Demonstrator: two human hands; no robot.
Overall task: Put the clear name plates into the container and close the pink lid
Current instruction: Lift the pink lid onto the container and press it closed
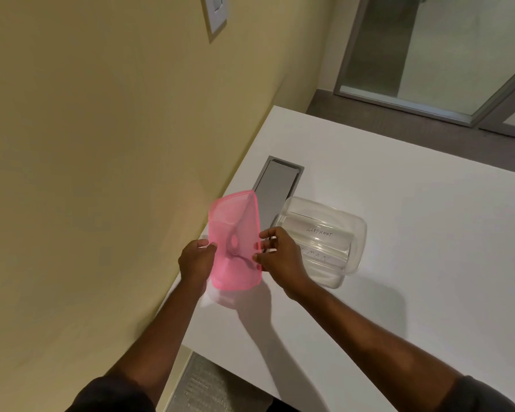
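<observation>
I hold the pink lid (234,242) up off the white table (414,263), tilted on edge, my left hand (195,261) pinching its nine o'clock edge and my right hand (281,257) pinching its three o'clock edge. The clear container (321,242) sits open on the table at three o'clock from the lid, just beside my right hand. Inside it lie clear name plates (317,233); one reads ELEPHANT. A grey hatch (277,191) is set in the table at twelve o'clock.
</observation>
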